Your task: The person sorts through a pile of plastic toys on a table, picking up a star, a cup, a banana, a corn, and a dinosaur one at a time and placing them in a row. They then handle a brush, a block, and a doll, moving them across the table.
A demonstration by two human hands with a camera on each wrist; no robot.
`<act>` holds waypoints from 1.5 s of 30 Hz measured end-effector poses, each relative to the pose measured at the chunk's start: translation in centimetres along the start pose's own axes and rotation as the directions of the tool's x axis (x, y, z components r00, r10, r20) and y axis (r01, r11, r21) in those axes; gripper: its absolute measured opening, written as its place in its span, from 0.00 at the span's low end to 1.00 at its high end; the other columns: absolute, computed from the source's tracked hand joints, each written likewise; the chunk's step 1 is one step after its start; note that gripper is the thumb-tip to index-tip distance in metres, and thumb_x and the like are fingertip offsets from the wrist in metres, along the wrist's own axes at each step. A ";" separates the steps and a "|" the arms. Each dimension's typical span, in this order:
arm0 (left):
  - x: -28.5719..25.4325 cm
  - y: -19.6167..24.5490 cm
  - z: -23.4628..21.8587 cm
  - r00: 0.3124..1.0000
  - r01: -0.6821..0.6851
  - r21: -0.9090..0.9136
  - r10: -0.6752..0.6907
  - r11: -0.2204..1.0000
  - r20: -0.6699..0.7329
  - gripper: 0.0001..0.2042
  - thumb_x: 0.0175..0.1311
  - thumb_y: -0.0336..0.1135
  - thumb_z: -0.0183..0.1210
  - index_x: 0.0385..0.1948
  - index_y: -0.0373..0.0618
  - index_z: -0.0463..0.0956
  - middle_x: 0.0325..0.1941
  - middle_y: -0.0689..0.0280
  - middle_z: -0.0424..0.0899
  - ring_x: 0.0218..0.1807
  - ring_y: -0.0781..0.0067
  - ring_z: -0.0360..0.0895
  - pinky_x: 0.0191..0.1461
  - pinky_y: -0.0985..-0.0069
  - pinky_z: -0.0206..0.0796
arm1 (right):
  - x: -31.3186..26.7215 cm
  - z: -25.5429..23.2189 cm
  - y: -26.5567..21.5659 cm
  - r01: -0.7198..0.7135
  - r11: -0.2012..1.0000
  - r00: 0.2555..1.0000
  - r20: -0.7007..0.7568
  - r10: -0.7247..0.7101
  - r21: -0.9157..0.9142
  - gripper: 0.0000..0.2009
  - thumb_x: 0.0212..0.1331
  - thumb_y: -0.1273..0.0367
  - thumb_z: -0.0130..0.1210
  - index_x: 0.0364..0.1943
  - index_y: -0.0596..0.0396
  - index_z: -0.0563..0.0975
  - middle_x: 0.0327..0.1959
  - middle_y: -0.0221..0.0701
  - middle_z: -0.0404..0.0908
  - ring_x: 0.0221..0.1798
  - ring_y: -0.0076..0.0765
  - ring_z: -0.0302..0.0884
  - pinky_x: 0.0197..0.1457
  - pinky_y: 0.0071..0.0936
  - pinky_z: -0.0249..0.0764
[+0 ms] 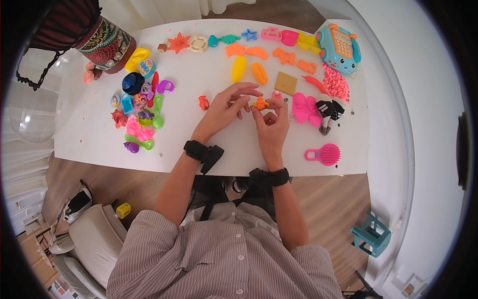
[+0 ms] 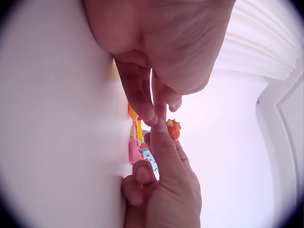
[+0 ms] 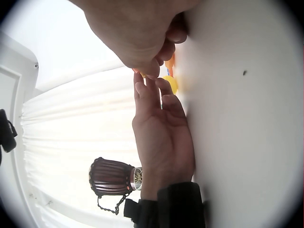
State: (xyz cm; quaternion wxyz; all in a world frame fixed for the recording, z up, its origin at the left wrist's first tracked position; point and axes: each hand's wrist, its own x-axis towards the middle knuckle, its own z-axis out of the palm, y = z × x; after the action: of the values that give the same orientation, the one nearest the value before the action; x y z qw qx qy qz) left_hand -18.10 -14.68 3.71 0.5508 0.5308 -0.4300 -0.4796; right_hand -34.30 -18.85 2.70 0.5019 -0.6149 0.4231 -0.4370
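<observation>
Over the middle of the table, my right hand (image 1: pixel 271 128) pinches a small orange toy figure (image 1: pixel 260 103) with yellow parts between thumb and forefinger. My left hand (image 1: pixel 224 110) reaches in from the other side, its fingers lightly bent around the figure and fingertips right beside the right thumb. From the left wrist, the orange toy figure (image 2: pixel 174 129) shows just past the right thumb, partly covered by fingers. A small red-orange toy (image 1: pixel 203 103) lies left of my left hand. Beyond my right hand are a small pink piece (image 1: pixel 277 95) and pink molds (image 1: pixel 306 108).
Colorful toys and a green spoon (image 1: pixel 158 112) cluster at left near a drum (image 1: pixel 107 45). Orange shapes (image 1: pixel 284 56) and a tan square (image 1: pixel 286 83) lie toward the back. At right are a toy telephone (image 1: pixel 339 49), pink beads (image 1: pixel 336 83) and a pink hairbrush (image 1: pixel 326 154).
</observation>
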 end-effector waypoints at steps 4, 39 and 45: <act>-0.2 0.3 0.1 1.000 -0.020 0.024 0.020 0.999 0.016 0.19 0.77 0.28 0.54 0.68 0.47 0.74 0.62 0.67 0.87 0.43 0.82 0.80 0.41 0.83 0.74 | 0.0 0.0 0.2 0.004 1.000 1.000 -0.004 -0.004 0.003 0.19 0.61 0.77 0.69 0.54 0.58 0.74 0.45 0.32 0.83 0.26 0.18 0.75 0.28 0.18 0.71; 0.3 -1.4 -0.3 1.000 -0.006 0.036 0.007 0.999 -0.017 0.08 0.69 0.32 0.69 0.46 0.43 0.83 0.45 0.68 0.89 0.35 0.82 0.79 0.36 0.81 0.74 | -0.1 -0.5 0.0 -0.016 0.981 1.000 0.012 0.014 0.191 0.16 0.71 0.81 0.54 0.60 0.60 0.72 0.56 0.36 0.87 0.25 0.16 0.75 0.27 0.16 0.72; 0.1 -0.7 0.2 0.999 -0.025 0.057 0.026 0.998 -0.022 0.17 0.66 0.32 0.72 0.55 0.46 0.80 0.46 0.68 0.89 0.36 0.82 0.79 0.40 0.81 0.74 | -0.2 -0.6 -0.8 -0.040 0.971 0.999 0.027 0.034 0.237 0.10 0.75 0.79 0.52 0.57 0.60 0.74 0.61 0.38 0.86 0.24 0.17 0.76 0.27 0.16 0.73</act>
State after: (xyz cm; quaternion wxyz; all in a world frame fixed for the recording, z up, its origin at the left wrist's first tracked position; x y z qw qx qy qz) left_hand -18.37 -14.83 3.03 0.5467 0.5460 -0.4437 -0.4540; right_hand -34.89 -18.72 3.59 0.5847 -0.5475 0.3735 -0.4679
